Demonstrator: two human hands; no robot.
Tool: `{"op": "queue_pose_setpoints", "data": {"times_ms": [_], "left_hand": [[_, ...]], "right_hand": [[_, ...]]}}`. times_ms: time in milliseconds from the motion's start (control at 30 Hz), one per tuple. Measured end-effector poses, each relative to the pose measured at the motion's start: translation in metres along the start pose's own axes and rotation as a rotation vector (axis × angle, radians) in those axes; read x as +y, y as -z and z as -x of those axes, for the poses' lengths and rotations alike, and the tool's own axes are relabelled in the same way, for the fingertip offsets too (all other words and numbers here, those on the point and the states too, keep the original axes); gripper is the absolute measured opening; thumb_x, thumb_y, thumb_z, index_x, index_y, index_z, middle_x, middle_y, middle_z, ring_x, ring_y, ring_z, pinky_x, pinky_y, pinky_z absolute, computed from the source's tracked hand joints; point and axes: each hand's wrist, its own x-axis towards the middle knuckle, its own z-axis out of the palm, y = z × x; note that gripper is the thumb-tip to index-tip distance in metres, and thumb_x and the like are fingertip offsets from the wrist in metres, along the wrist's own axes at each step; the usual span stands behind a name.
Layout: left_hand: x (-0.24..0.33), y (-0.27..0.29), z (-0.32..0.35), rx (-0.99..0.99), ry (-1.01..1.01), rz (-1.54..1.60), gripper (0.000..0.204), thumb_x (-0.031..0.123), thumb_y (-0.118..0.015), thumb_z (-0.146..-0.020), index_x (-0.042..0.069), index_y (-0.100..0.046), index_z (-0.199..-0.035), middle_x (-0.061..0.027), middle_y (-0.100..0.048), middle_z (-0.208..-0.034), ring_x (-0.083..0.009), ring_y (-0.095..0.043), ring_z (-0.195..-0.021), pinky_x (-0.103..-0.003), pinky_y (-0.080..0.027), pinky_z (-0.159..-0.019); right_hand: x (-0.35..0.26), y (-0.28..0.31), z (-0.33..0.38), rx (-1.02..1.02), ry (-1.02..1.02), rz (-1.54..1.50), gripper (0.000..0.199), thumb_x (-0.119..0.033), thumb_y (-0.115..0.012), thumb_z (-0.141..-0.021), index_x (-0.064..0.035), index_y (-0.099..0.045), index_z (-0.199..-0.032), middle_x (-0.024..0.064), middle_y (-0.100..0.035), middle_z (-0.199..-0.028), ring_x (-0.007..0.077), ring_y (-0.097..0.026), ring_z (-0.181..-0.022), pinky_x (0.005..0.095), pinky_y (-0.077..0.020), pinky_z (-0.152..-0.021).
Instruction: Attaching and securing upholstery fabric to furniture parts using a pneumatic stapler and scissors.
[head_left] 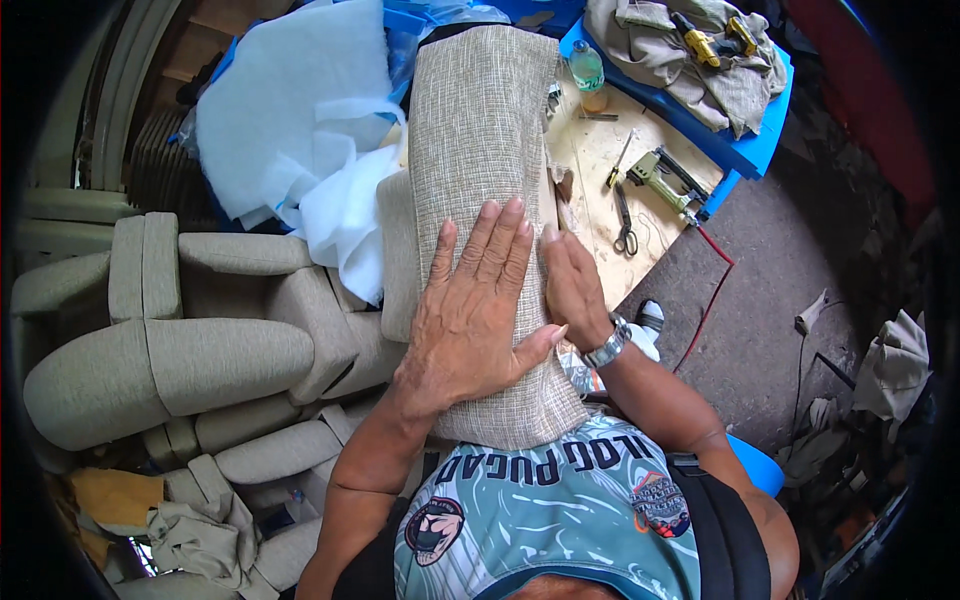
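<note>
A long padded piece (480, 120) covered in beige woven fabric stretches away from my body, its near end against my shirt. My left hand (470, 310) lies flat on its top, the fingers stretched forward and the thumb out to the right. Along its right side rests my right hand (573, 280), fingers extended against the fabric and partly hidden, a metal watch (608, 343) on the wrist. A plainer beige cushioned part (397, 250) shows beside the piece on the left.
On the plywood tabletop (650, 240) at right are a staple gun (665, 180) with a red hose, scissors (624, 222) and a bottle (587, 75). Drills (712, 40) lie on cloth behind. White batting (295, 110) lies far left; beige sofa parts (230, 360) are stacked left.
</note>
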Motion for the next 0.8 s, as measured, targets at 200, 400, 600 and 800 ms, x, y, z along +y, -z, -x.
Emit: {"op": "queue_pose_setpoints", "data": {"times_ms": [200,400,600,800], "left_hand": [[-0.005,-0.007,0.001,-0.013,-0.003,-0.009,0.099,0.054,-0.062,-0.084,-0.004,-0.021,-0.154,-0.0213,-0.017,-0.162,-0.0339,-0.010,-0.152,-0.052,-0.002,-0.122],[-0.004,-0.006,0.023,-0.070,-0.069,0.017,0.094,0.063,-0.056,-0.086,-0.006,-0.036,-0.147,-0.0153,-0.023,-0.161,-0.0335,-0.014,-0.151,-0.063,-0.001,-0.118],[-0.021,0.022,0.095,-0.068,-0.309,0.259,0.093,0.068,-0.052,-0.089,-0.010,-0.044,-0.139,-0.0279,-0.035,-0.152,-0.0375,-0.028,-0.146,-0.052,-0.014,-0.120],[-0.155,0.001,0.177,0.385,-0.374,1.437,0.058,0.044,-0.048,-0.101,-0.006,-0.057,-0.130,-0.0206,-0.059,-0.135,-0.0316,-0.051,-0.132,-0.044,-0.032,-0.115]], "right_hand": [[0.010,-0.012,-0.021,0.028,0.072,0.091,0.050,-0.043,-0.049,-0.103,0.0018,-0.054,-0.082,0.0146,-0.058,-0.066,0.0210,-0.050,-0.060,0.0384,-0.0434,-0.058],[0.006,-0.014,-0.009,-0.085,0.594,0.543,0.038,-0.028,-0.060,-0.092,-0.0008,-0.054,-0.119,0.0186,-0.055,-0.092,0.0377,-0.061,-0.073,0.0457,-0.0502,-0.060],[-0.020,-0.054,0.018,-0.012,0.222,0.604,0.046,-0.039,-0.039,-0.106,-0.0022,-0.056,-0.086,0.0226,-0.062,-0.074,0.0436,-0.060,-0.070,0.0497,-0.0454,-0.062],[-0.043,-0.107,0.049,-0.036,0.239,0.615,0.047,-0.038,-0.039,-0.107,-0.0002,-0.063,-0.095,0.0168,-0.068,-0.080,0.0294,-0.064,-0.071,0.0406,-0.0482,-0.067]]}}
